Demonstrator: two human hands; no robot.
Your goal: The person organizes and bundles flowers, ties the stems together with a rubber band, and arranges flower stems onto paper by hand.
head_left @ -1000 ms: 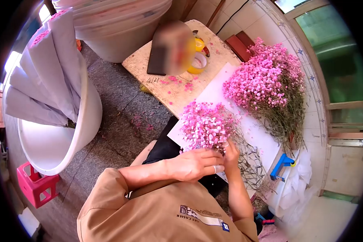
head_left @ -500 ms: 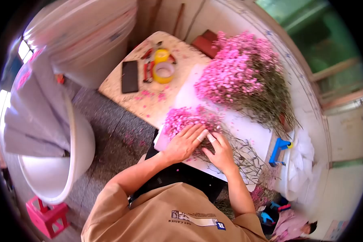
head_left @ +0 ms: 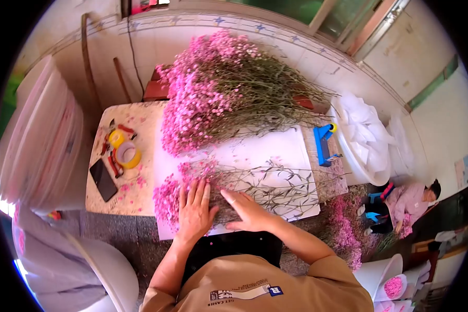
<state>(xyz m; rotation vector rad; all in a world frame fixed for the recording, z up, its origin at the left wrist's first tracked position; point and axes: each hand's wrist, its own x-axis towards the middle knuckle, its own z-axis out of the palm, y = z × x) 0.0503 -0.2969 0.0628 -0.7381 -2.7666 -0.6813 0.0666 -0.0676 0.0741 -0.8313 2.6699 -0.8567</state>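
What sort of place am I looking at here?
Probably a small flower-packing workshop. A large heap of long-stemmed pink flowers lies on the worktable, a tape roll sits at the table's left end, and wrapped pink bunches show at the lower right.

The left hand (head_left: 194, 212) lies flat, fingers spread, on the blossom end of a small pink flower bunch (head_left: 166, 200); the right hand (head_left: 248, 210), also unclenched, is just beside it, over the stems. Beneath is a white sheet (head_left: 291, 143) on the bench (head_left: 146, 122). Behind lies a larger flower bundle (head_left: 200, 104), its stems pointing right. A black phone (head_left: 104, 180) (screen up) and a tape roll (head_left: 135, 160) sit left; a blue dispenser (head_left: 322, 148) stands right, near another person (head_left: 402, 202).
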